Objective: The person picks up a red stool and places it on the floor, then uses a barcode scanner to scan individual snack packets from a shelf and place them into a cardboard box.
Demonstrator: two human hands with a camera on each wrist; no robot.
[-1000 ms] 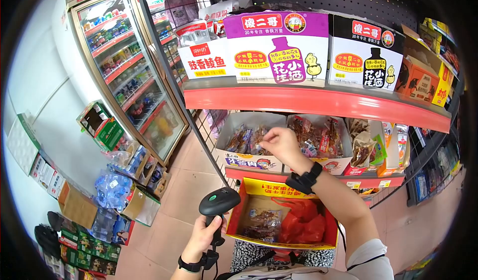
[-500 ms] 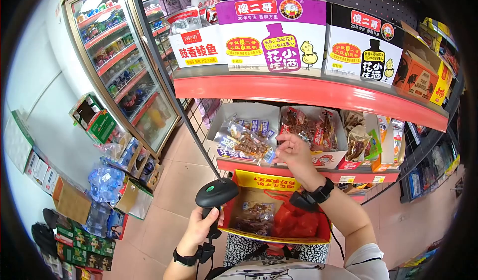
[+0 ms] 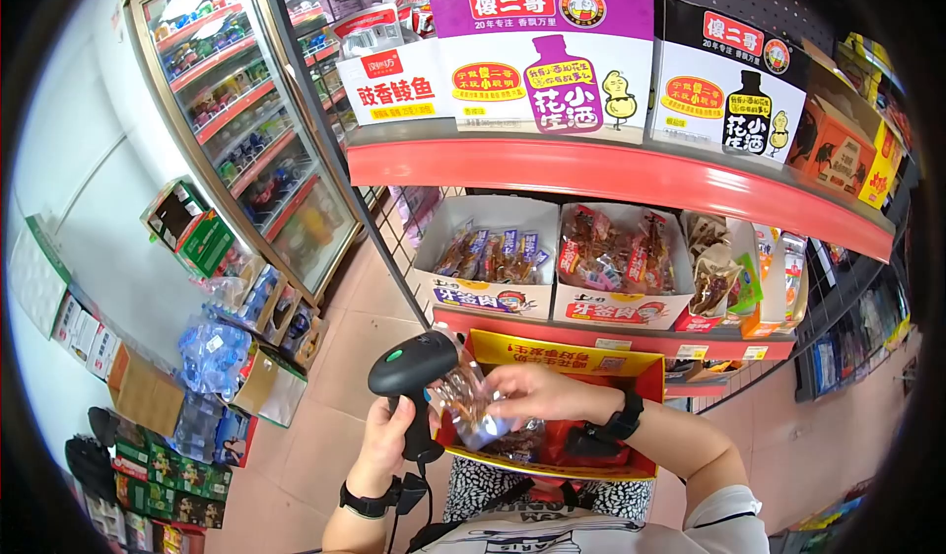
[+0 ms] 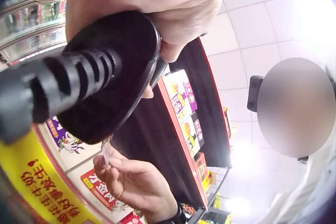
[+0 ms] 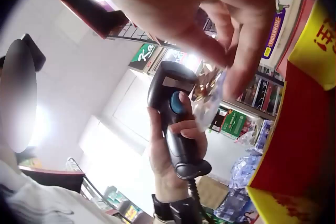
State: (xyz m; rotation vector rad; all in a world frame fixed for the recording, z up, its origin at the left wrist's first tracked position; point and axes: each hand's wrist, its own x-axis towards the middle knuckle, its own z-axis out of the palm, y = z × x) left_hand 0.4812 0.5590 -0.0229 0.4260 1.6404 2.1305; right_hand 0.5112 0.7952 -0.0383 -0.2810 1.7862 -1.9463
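My left hand (image 3: 378, 440) grips the handle of a black barcode scanner (image 3: 414, 365), its cable hanging down. In the right wrist view, the thumb of that hand lies near the blue trigger (image 5: 177, 103). My right hand (image 3: 540, 394) pinches one end of a clear snack packet (image 3: 461, 402) with brown contents. The packet is up close to the scanner's head, over a yellow and red carton (image 3: 532, 349). Inside the carton lie other snack packets (image 3: 518, 444) and a red plastic bag (image 3: 564, 442), partly hidden by my right hand and wrist.
Ahead on the shelf stand two open display boxes, one of purple-labelled packets (image 3: 510, 254) and one of red-labelled packets (image 3: 589, 246). A red-edged upper shelf (image 3: 591, 168) holds larger cartons. At left are a drinks fridge (image 3: 246, 110) and bundled bottles (image 3: 212, 357).
My right hand has brought the snack packet from the left display box down and left to the scanner. The left hand still holds the scanner, now slightly lower left at its grip.
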